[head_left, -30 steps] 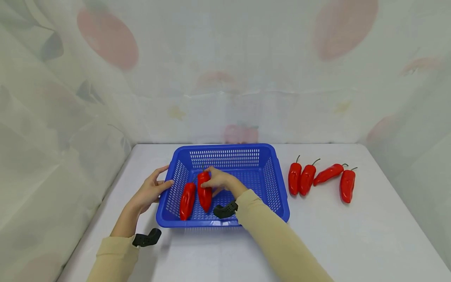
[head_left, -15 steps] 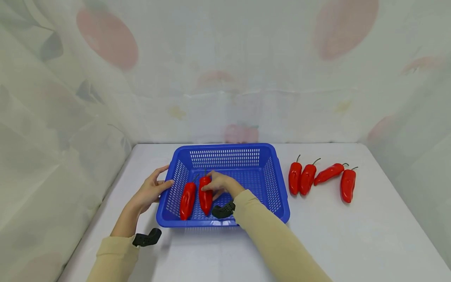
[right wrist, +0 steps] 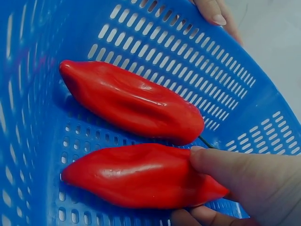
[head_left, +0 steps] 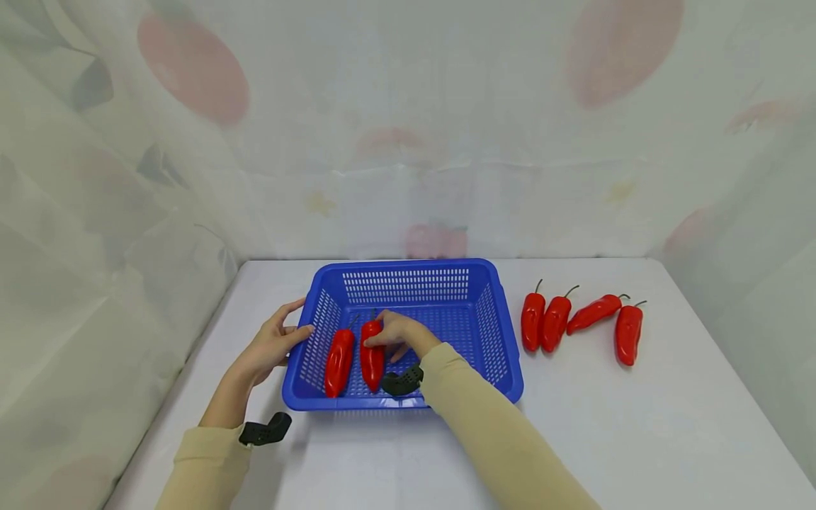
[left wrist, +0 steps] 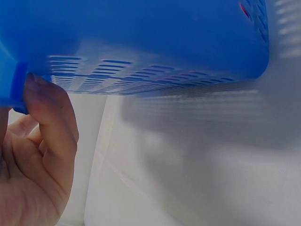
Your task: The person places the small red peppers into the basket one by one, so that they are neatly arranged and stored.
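Observation:
A blue slotted plastic basket (head_left: 440,319) stands on the white table, with two red peppers lying side by side in its left part. My left hand (head_left: 273,347) grips the basket's left rim between thumb and fingers; the left wrist view shows that hand (left wrist: 47,141) at the rim from outside. Inside the basket, my right hand (head_left: 401,334) holds the inner red pepper (head_left: 372,361) near its stem end, thumb on one side and fingers on the other. Beside it lies the other red pepper (right wrist: 136,103), touched by neither hand. The held pepper (right wrist: 136,176) looks low, near the basket floor.
Several more red peppers (head_left: 596,314) with green stems lie on the white table (head_left: 605,425) right of the basket. A patterned pale sheet (head_left: 408,142) hangs behind the table and along both sides.
My right hand and the pepper it holds have shifted slightly down and toward me within the basket. The left hand stays on the rim.

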`<state>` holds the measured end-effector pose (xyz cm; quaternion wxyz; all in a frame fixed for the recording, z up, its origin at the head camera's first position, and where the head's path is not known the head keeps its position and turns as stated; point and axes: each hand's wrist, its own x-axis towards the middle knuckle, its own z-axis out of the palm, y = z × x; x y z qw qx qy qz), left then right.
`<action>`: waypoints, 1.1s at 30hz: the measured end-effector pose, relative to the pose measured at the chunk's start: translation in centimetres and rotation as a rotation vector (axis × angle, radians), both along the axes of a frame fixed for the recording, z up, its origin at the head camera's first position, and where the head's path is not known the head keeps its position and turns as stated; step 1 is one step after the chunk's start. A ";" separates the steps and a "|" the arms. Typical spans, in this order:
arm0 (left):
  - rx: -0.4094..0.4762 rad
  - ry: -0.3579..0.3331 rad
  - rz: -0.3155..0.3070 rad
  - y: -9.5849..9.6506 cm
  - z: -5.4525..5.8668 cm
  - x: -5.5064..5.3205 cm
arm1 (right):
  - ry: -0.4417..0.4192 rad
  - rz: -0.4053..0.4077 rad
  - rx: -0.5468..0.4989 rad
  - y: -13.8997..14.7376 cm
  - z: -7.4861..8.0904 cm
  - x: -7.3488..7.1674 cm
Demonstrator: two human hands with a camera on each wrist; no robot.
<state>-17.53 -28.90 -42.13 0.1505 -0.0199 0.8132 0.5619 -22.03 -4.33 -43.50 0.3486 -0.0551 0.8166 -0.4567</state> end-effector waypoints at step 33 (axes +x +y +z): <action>0.005 0.001 -0.004 0.0 0.0 0.0 | -0.110 0.123 -0.018 -0.4 0.3 0.2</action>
